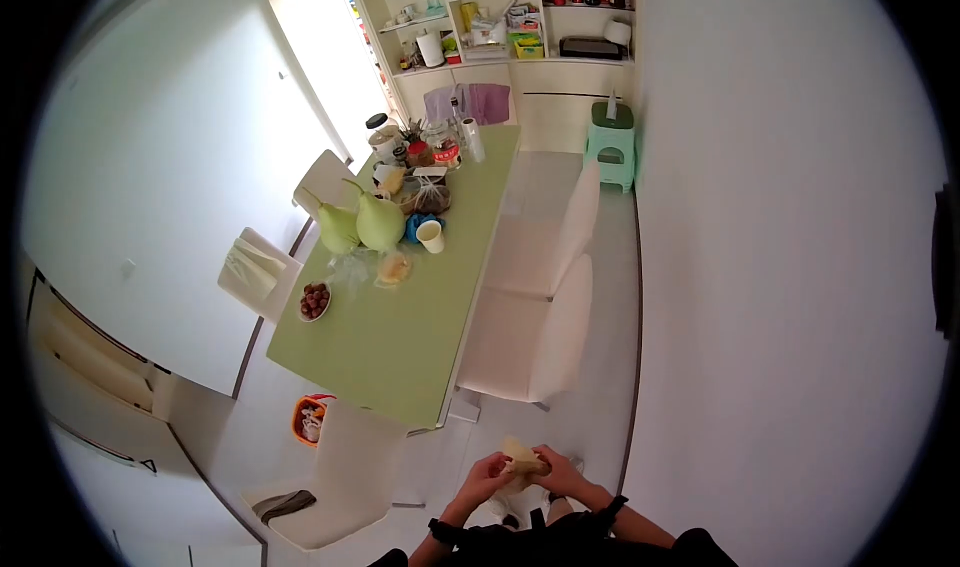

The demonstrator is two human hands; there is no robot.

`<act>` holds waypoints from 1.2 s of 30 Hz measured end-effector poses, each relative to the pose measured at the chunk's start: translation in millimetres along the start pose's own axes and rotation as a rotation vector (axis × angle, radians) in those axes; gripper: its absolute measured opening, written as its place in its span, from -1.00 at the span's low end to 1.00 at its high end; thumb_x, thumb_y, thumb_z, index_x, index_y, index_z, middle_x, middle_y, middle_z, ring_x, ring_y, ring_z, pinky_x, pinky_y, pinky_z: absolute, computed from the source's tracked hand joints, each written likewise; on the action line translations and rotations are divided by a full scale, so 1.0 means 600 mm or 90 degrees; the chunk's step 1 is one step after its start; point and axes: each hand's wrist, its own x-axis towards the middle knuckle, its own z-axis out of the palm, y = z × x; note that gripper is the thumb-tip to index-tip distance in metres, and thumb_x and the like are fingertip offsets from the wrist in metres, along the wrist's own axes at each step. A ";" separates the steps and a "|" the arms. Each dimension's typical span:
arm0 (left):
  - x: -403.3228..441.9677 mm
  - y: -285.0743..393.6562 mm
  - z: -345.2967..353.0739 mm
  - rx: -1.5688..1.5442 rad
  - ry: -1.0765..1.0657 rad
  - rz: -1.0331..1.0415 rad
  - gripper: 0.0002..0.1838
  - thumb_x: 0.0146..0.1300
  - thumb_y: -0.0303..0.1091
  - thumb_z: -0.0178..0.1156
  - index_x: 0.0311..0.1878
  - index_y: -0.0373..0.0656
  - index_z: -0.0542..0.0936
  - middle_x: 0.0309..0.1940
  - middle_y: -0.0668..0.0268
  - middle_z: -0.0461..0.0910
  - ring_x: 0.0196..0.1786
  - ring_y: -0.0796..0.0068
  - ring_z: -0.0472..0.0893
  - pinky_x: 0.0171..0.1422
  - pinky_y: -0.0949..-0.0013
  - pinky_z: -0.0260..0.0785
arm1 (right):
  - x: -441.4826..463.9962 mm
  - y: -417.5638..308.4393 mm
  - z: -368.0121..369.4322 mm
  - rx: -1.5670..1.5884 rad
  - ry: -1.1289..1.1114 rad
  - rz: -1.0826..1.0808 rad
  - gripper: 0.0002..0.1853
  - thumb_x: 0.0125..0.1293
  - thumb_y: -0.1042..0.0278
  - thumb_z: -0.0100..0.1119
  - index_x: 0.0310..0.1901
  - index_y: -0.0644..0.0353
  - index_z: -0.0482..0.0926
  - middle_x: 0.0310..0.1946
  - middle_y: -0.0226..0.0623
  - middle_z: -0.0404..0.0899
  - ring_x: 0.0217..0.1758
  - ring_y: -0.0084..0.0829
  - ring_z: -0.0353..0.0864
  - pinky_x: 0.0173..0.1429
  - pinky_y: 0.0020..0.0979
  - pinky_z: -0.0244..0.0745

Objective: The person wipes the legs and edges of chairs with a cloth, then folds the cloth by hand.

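Observation:
Low in the head view, my left hand (pixel 486 477) and my right hand (pixel 560 472) are held close together in front of my body. Between them is a thin, pale yellowish piece (pixel 521 457), crumpled or folded, that looks like paper or film. The fingers of both hands are closed on its edges, the left on one side and the right on the other. Its exact nature is too small to tell. My feet show partly beneath the hands.
A green table (pixel 400 337) stands ahead, bearing two green gourds (pixel 380 223), a paper cup (pixel 430 235), a bowl of reddish-brown fruit (pixel 314 302), jars and bags. White chairs (pixel 560 342) flank it. An orange bin (pixel 309 421) and a green stool (pixel 611 147) are on the floor.

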 end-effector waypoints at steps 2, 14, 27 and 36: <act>-0.018 0.013 0.025 -0.018 -0.029 0.014 -0.64 0.30 -0.40 0.23 0.13 -0.23 0.46 -0.16 0.42 0.55 -0.09 0.67 0.51 0.03 0.54 0.39 | -0.015 -0.003 -0.013 0.070 -0.073 -0.002 -0.55 0.15 0.39 0.36 0.08 0.21 0.49 -0.09 -0.32 0.58 0.03 -0.49 0.53 0.14 -0.38 0.46; -0.059 0.010 0.099 0.100 -0.180 0.101 -0.73 0.38 -0.31 0.16 0.03 -0.26 0.56 -0.10 0.37 0.58 -0.05 0.65 0.49 0.08 0.46 0.38 | -0.199 -0.041 0.003 0.110 -0.070 0.116 -0.54 0.19 0.33 0.36 0.12 0.24 0.52 0.00 -0.33 0.61 0.03 -0.48 0.56 0.15 -0.38 0.47; 0.258 0.142 0.311 -0.180 -0.239 0.089 -0.91 0.20 -0.50 0.13 -0.25 -0.13 0.44 -0.28 0.45 0.52 -0.17 0.68 0.48 -0.06 0.52 0.36 | -0.189 -0.058 -0.249 0.158 0.281 0.087 -0.57 0.12 0.39 0.39 0.04 0.28 0.57 -0.13 -0.39 0.64 -0.10 -0.54 0.58 0.02 -0.44 0.50; 0.510 0.344 0.514 -0.222 -0.429 0.130 -0.85 -0.20 -0.51 0.06 -0.45 -0.15 0.40 -0.47 0.45 0.42 -0.36 0.61 0.40 -0.23 0.56 0.23 | -0.124 -0.196 -0.435 -0.077 0.545 0.046 -0.62 0.17 0.32 0.37 -0.03 0.32 0.56 -0.21 -0.22 0.66 -0.16 -0.51 0.59 -0.04 -0.40 0.50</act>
